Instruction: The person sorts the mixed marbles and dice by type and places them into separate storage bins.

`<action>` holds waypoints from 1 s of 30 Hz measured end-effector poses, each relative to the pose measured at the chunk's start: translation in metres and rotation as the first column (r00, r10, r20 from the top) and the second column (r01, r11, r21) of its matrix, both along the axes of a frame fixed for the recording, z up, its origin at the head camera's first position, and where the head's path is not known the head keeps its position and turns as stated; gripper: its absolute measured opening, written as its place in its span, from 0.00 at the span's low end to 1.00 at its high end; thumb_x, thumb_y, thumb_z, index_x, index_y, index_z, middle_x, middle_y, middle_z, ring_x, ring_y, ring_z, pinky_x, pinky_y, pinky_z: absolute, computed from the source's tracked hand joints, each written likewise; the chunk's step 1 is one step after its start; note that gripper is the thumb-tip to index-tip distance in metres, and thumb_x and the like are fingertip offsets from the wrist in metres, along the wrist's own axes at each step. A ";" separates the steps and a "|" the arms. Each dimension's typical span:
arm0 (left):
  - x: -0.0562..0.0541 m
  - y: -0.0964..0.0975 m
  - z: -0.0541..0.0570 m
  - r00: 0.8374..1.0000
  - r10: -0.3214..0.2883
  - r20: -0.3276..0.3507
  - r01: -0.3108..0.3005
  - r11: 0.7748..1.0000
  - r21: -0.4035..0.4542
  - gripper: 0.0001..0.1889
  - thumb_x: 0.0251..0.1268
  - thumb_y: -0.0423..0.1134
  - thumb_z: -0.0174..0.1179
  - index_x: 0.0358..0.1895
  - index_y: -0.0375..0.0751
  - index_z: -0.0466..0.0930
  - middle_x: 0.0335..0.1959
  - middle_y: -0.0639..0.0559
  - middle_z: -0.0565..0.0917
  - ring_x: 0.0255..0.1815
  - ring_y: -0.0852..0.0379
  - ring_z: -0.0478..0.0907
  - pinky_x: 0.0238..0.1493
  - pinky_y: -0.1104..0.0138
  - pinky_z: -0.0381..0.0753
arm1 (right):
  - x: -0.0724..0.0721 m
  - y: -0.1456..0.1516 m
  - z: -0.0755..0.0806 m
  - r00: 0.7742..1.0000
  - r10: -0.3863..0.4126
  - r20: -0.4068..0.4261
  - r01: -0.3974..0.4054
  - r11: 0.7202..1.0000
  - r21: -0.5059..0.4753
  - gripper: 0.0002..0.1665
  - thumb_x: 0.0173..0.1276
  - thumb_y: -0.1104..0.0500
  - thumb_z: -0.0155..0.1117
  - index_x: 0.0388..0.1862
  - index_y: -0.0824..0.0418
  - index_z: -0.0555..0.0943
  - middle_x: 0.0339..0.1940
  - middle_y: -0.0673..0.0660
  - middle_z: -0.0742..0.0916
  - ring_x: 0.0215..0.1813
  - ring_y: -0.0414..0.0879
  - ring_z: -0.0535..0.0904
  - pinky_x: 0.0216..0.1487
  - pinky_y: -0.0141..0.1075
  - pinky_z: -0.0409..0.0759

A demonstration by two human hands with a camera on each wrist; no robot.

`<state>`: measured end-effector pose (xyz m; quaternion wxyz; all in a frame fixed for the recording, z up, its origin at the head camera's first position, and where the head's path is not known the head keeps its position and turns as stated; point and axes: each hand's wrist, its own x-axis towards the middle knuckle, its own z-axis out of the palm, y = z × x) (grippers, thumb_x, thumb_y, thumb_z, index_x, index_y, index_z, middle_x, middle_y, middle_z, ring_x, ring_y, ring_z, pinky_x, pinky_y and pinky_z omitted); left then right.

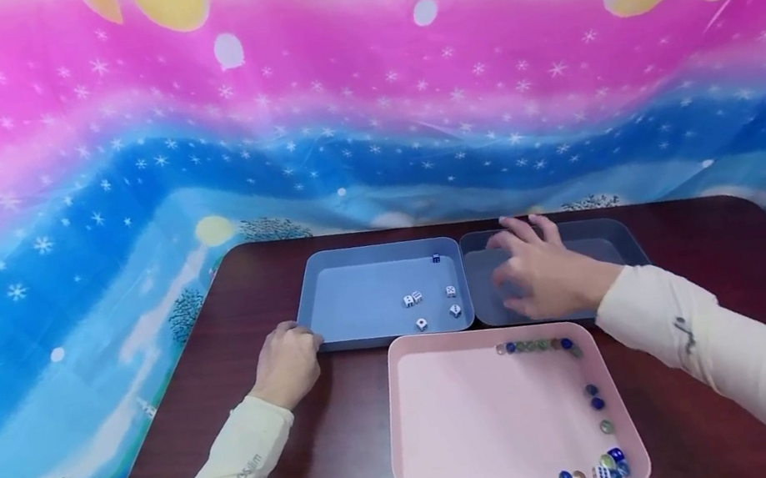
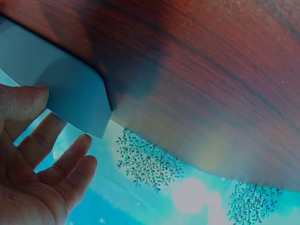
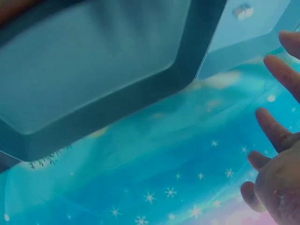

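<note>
My left hand point(image 1: 287, 365) holds the near left corner of a blue-grey tray point(image 1: 355, 299). In the left wrist view the thumb lies against the wall of this tray point(image 2: 77, 93) while the other fingers reach past its rim. Inside the tray are several white dice point(image 1: 450, 292) and one dark blue die point(image 1: 435, 258). Over the dark grey tray point(image 1: 600, 243) at the right hovers my right hand point(image 1: 540, 268), its fingers spread and nothing between them. The right wrist view shows no object in the part of the dark tray point(image 3: 93, 70) that is seen.
Nearest me lies a pink tray point(image 1: 483, 425). Glass marbles point(image 1: 541, 344) line its far right and right sides, and a white die point(image 1: 601, 474) and a blue die point(image 1: 615, 455) sit among marbles in its near right corner. A patterned cloth point(image 1: 361, 107) hangs behind the brown table point(image 1: 300, 473).
</note>
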<state>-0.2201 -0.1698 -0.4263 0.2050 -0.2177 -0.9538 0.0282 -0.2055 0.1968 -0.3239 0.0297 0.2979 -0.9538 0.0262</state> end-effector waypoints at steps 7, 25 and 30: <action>0.000 -0.001 0.002 1.000 -0.004 0.018 0.004 1.000 0.001 0.11 0.48 0.24 0.58 0.26 0.41 0.88 0.25 0.44 0.87 0.39 0.44 0.84 0.43 0.54 0.86 | 0.060 0.022 -0.016 0.994 0.053 0.099 -0.054 0.999 0.001 0.09 0.48 0.60 0.71 0.24 0.44 0.84 0.58 0.61 0.78 0.72 0.72 0.57 0.65 0.73 0.48; 0.001 0.001 0.002 1.000 -0.004 0.018 0.004 1.000 0.011 0.11 0.48 0.24 0.58 0.27 0.40 0.88 0.23 0.44 0.86 0.39 0.43 0.84 0.43 0.53 0.86 | 0.115 0.039 -0.073 0.983 0.033 0.182 -0.074 0.973 0.220 0.21 0.33 0.60 0.80 0.15 0.47 0.73 0.53 0.58 0.78 0.70 0.68 0.63 0.66 0.69 0.57; 0.001 0.001 0.002 1.000 -0.017 0.020 0.017 1.000 0.016 0.11 0.47 0.24 0.58 0.26 0.40 0.88 0.23 0.44 0.86 0.38 0.43 0.84 0.42 0.53 0.86 | 0.116 0.039 -0.077 0.970 0.000 0.244 -0.061 0.968 0.242 0.20 0.32 0.61 0.80 0.10 0.45 0.74 0.54 0.58 0.77 0.71 0.69 0.60 0.67 0.70 0.55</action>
